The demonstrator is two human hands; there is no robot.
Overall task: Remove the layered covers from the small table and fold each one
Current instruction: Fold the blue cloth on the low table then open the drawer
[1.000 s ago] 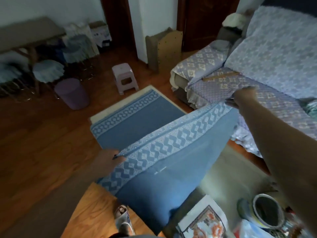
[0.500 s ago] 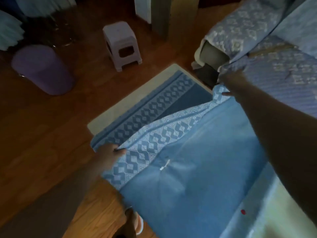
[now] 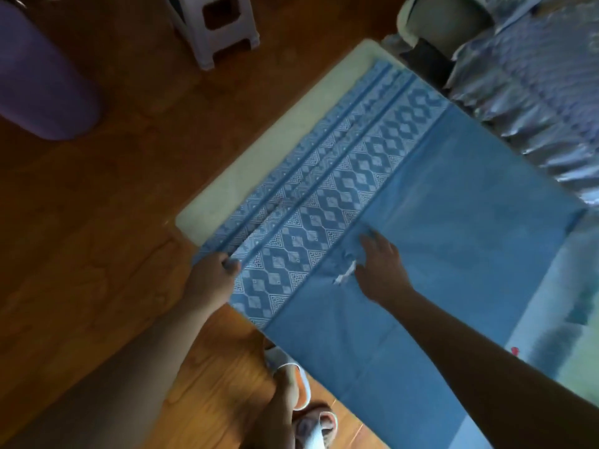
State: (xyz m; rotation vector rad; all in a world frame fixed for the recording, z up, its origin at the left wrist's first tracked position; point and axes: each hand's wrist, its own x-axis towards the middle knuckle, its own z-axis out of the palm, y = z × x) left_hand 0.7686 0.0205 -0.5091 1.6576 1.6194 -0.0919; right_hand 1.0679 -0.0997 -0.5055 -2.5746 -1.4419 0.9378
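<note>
Now, from the head view, the blue cover (image 3: 437, 222) lies doubled over on the worktop (image 3: 275, 147), its patterned border band stacked in two rows along the far-left edge, with a pale strip of the layer beneath showing past it. The left hand (image 3: 210, 280) grips the near corner of that border, fingers (image 3: 230, 265) curled round the two layers with the thumb hidden under the cloth; this looks meant to keep the edges matched so the fold stays square. The right hand (image 3: 382, 270) lies flat on the plain blue field just beside a small white tag (image 3: 346, 275), fingers straight and holding nothing, apparently pressing or smoothing the upper layer so it settles without wrinkles. The near part of the cover hangs off the worktop edge toward the person's slippered feet (image 3: 301, 393) on the wooden floor (image 3: 97, 270). A pale, glossy layer (image 3: 567, 319) shows at the right, so at least one more cover seems left to deal with. Behind stand a white stool (image 3: 223, 30), a purple bin (image 3: 39, 76) and a sofa (image 3: 534, 85) under patterned cloth. Only this view is given
</note>
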